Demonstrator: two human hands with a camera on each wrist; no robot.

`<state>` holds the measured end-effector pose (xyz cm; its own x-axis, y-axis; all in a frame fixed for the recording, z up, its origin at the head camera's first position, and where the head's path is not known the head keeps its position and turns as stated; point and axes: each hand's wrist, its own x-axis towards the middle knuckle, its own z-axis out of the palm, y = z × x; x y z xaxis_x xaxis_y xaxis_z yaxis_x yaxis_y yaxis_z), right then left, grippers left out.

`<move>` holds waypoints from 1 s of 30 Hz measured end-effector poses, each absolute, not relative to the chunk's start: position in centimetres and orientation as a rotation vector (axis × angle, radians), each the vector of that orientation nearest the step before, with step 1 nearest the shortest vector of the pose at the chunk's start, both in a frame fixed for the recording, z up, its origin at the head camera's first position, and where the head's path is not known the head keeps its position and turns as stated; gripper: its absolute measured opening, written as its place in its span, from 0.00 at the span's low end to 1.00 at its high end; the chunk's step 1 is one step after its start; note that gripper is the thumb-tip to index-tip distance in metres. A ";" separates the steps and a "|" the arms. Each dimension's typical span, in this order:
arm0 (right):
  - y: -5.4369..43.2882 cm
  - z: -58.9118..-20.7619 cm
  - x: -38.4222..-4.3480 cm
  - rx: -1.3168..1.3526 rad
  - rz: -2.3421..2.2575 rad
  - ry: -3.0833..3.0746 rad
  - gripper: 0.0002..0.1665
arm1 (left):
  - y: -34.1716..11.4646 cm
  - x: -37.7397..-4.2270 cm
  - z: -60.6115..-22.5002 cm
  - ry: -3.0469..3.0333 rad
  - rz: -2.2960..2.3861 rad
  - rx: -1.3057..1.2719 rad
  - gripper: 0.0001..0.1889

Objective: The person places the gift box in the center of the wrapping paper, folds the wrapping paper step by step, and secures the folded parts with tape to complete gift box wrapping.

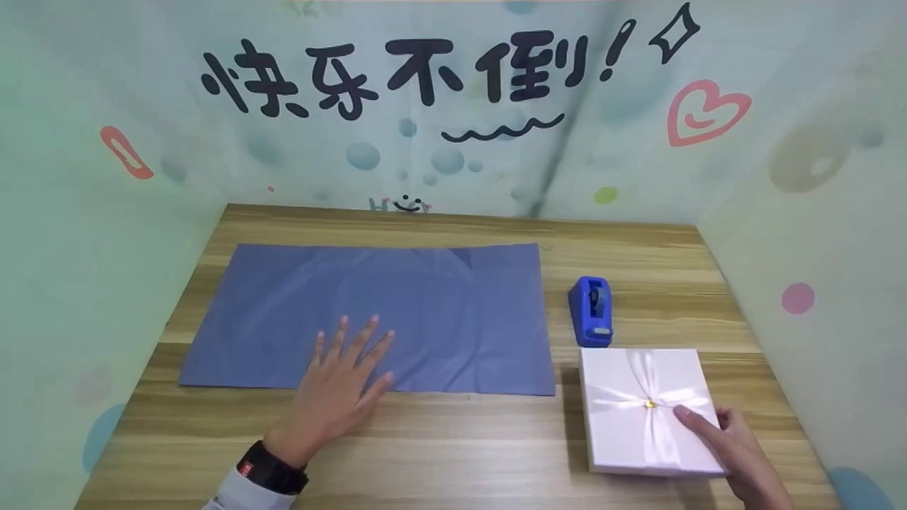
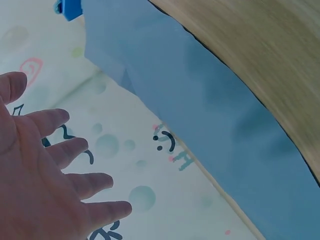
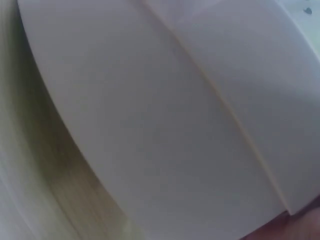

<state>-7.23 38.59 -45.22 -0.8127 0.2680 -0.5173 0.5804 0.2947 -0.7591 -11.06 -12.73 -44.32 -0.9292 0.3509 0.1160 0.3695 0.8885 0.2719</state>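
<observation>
A white gift box [image 1: 623,439] with a pale satin ribbon tied in a bow and a small gold ornament is at the right of the table. My right hand [image 1: 744,453] grips its right side, thumb on the lid, the other fingers partly hidden behind it. In the right wrist view the box's side [image 3: 150,125] fills most of the picture, with a bit of the hand [image 3: 290,227] at the bottom corner. My left hand [image 1: 340,389] has its fingers spread over the near edge of a flat blue sheet [image 1: 425,312]. The left wrist view shows those fingers straight and apart.
A blue tape dispenser [image 1: 588,312] stands right of the sheet, just beyond the box. The wood-grain table [image 1: 439,453] is bordered at the back and both sides by printed pale cloth [image 1: 453,170].
</observation>
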 end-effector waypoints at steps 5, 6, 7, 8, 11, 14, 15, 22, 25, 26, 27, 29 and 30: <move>35.8 -44.9 -7.3 0.763 -1.669 2.242 0.44 | -12.1 -10.6 -44.1 -2.965 -0.681 -0.590 0.31; 35.1 -44.8 -7.3 0.759 -1.711 2.235 0.41 | -11.9 -10.5 -44.1 -2.953 -0.733 -0.596 0.32; 34.4 -44.8 -7.4 0.754 -1.751 2.228 0.38 | -11.6 -10.4 -44.2 -2.941 -0.793 -0.604 0.34; 33.6 -44.8 -7.4 0.749 -1.785 2.226 0.36 | -11.3 -10.3 -44.2 -2.931 -0.856 -0.614 0.36; 31.2 -44.7 -7.6 0.728 -1.881 2.208 0.30 | -10.2 -9.8 -44.6 -2.912 -1.062 -0.621 0.41; 28.8 -44.8 -7.7 0.697 -1.972 2.173 0.28 | -8.9 -9.3 -45.3 -2.873 -1.328 -0.596 0.44; 28.0 -44.8 -7.7 0.686 -2.004 2.156 0.27 | -8.5 -9.1 -45.6 -2.845 -1.417 -0.585 0.45; 23.0 -45.3 -7.5 0.675 -2.066 2.123 0.30 | -4.8 -8.1 -47.9 -2.484 -2.123 -0.562 0.46; 21.3 -45.8 -7.3 0.653 -2.097 2.100 0.29 | -3.6 -7.6 -48.1 -2.433 -2.316 -0.457 0.47; 20.8 -45.9 -7.3 0.642 -2.109 2.092 0.28 | -3.2 -7.5 -48.1 -2.406 -2.381 -0.418 0.48; 20.4 -46.1 -7.2 0.634 -2.118 2.086 0.27 | -2.9 -7.3 -48.2 -2.380 -2.439 -0.376 0.49; 19.8 -46.3 -7.2 0.620 -2.126 2.086 0.25 | -2.4 -7.1 -48.2 -2.324 -2.538 -0.284 0.49; 19.6 -46.5 -7.1 0.615 -2.125 2.088 0.25 | -2.2 -6.9 -48.2 -2.297 -2.576 -0.244 0.49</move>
<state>-7.15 19.55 -46.47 -0.9134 0.2075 -0.3502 0.3465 -0.0549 -0.9364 -6.93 -2.22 -48.21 -0.9401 0.3243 -0.1053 -0.1417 -0.0906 0.9858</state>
